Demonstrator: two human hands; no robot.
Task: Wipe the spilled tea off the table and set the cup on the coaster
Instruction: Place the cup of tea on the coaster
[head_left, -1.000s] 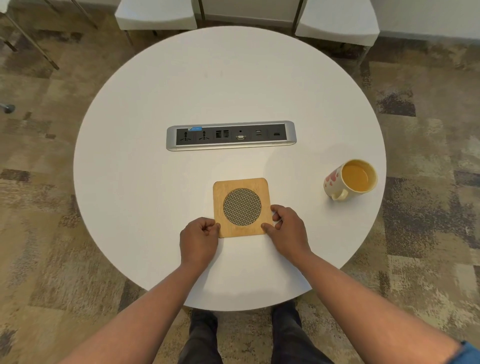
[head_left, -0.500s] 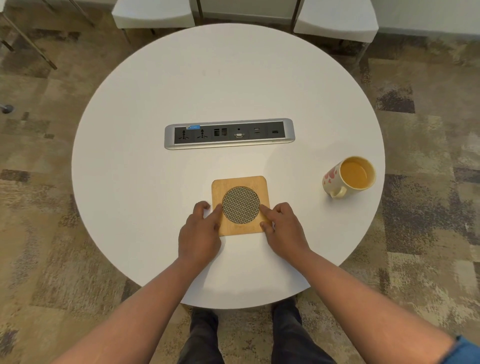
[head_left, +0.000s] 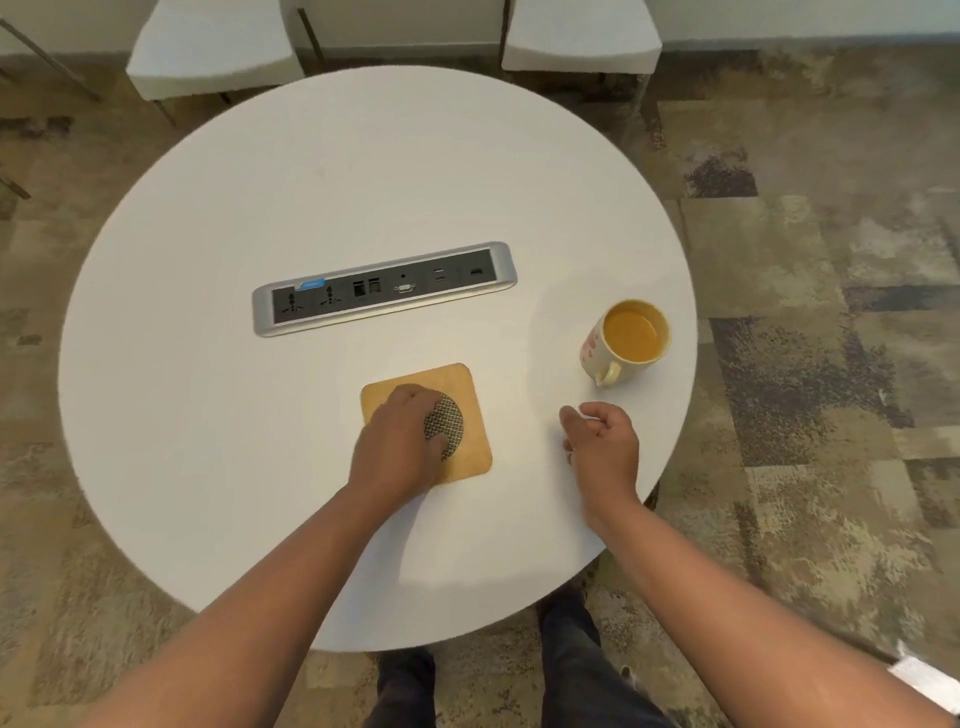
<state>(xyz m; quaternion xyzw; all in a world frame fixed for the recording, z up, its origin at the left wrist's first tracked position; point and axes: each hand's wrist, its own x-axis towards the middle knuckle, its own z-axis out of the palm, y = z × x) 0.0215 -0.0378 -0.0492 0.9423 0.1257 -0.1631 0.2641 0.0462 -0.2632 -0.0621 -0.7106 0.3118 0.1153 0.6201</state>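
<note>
A square wooden coaster (head_left: 457, 387) with a round mesh centre lies on the round white table (head_left: 260, 441), near its front middle. My left hand (head_left: 400, 447) rests flat on top of the coaster and covers its left half. A cream cup (head_left: 626, 338) with pink hearts, full of tea, stands upright at the table's right edge, its handle towards me. My right hand (head_left: 602, 447) hovers over the table just in front of the cup, fingers loosely curled, holding nothing. No spill or cloth shows on the table.
A silver power and data socket strip (head_left: 384, 288) is set into the table's middle. Two white chairs (head_left: 208, 52) (head_left: 582, 36) stand at the far side. Patterned carpet surrounds the table, and my legs show below its near edge.
My left hand slid from the coaster's left edge onto its top. My right hand let go of the coaster and moved right, towards the cup. The view shifted a little.
</note>
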